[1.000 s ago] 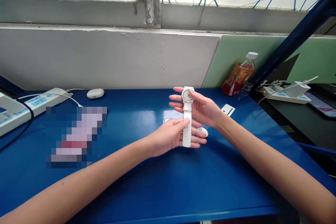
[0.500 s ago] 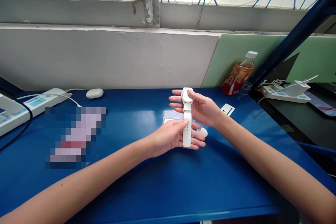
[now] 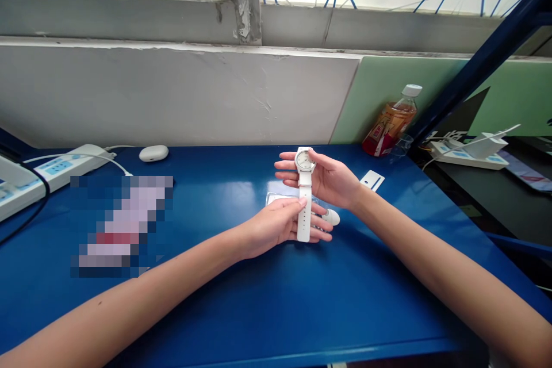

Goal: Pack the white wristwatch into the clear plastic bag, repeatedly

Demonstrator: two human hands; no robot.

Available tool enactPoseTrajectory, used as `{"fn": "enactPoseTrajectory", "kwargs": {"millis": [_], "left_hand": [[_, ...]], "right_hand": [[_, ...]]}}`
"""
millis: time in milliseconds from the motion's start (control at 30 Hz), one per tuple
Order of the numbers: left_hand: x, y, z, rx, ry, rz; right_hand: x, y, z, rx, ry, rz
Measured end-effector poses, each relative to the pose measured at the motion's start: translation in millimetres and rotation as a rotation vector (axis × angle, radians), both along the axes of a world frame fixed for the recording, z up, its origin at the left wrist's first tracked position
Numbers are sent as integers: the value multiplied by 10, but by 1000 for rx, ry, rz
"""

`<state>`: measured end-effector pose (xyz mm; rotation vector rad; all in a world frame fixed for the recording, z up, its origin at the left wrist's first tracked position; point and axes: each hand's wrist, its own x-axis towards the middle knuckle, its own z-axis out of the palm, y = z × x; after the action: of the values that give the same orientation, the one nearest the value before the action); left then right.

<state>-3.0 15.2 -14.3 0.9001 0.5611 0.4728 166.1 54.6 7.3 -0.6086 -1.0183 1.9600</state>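
Observation:
A white wristwatch (image 3: 305,160) is held up above the desk, its round dial facing me and its strap hanging straight down. My right hand (image 3: 334,179) grips the watch near its case, thumb on the edge and fingers behind. Lower down, my left hand (image 3: 280,219) pinches the punched strap under its thumb, the fingers stretched out beneath. Behind the hands, partly hidden, a clear case (image 3: 271,198) and a rounded white object (image 3: 332,217) lie on the desk. A white card with a slot (image 3: 376,180) sits beyond my right wrist.
The blue desk (image 3: 276,305) bears a white earbud case (image 3: 154,153) and a power strip (image 3: 56,169) at left, beside a pixelated object (image 3: 129,218). A drink bottle (image 3: 390,123) leans at the back right. Another power strip (image 3: 470,155) lies further right.
The watch has turned slightly, so its dial shows more plainly. Both hands have shifted a little to the left with it, and the grips stay the same.

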Motion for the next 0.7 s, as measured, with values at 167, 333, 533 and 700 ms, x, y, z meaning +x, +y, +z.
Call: {"fn": "enactPoseTrajectory", "kwargs": {"millis": [167,333,533,700], "left_hand": [[-3,0,-5,-24,-4,-21],[2,2,6,-17,-6,-14],[5,7,-3,-19,-2,-7],[3,2,-6,-14,-4,-6]], "right_hand": [[2,-2,-9,8,13,12],[8,4,-8,15,19,16],[7,5,23,-14,34,29],[12,5,22,-15,37,31]]}}
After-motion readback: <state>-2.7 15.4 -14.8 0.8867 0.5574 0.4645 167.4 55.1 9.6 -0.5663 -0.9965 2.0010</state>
